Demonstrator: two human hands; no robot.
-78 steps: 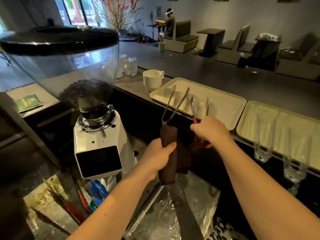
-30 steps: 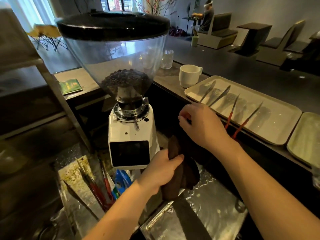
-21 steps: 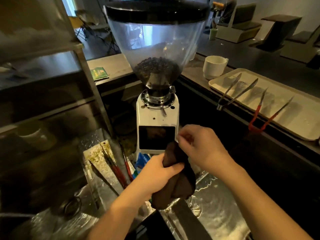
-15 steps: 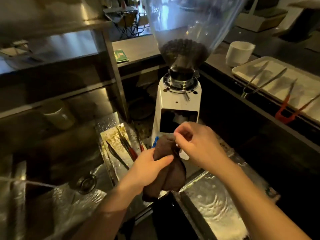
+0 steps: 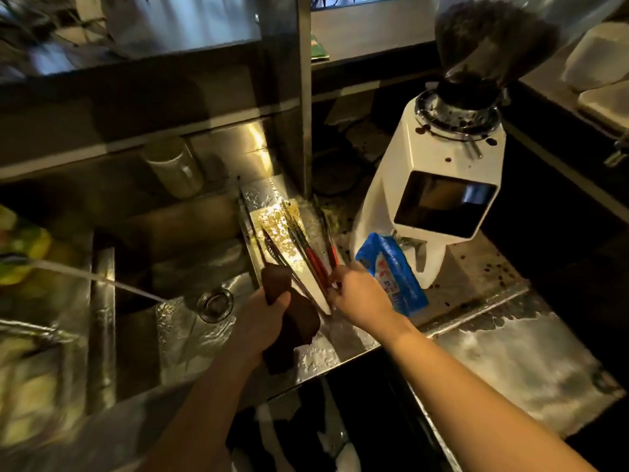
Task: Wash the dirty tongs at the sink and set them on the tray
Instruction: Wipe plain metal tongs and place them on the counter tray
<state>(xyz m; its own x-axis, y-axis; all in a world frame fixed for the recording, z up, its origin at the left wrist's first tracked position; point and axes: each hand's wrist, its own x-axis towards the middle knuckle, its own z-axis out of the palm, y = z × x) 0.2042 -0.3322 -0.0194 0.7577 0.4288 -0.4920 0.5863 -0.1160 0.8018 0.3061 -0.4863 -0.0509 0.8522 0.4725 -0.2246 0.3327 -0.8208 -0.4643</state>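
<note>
the left hand [image 5: 263, 320] is curled tight round a dark brown cloth [image 5: 292, 321] above the wet steel surface [image 5: 343, 338] at the sink's [image 5: 190, 321] right edge. the right hand [image 5: 360, 296] reaches to the red handle ends of the dirty tongs [image 5: 313, 260], fingers touching them; whether it grips them i cannot tell. the tongs lie on a soiled tray [image 5: 272, 219] beside the sink, near a white coffee grinder [image 5: 439, 185] and a blue packet [image 5: 391, 270]. a thin stream of water [image 5: 102, 282] runs into the sink.
</note>
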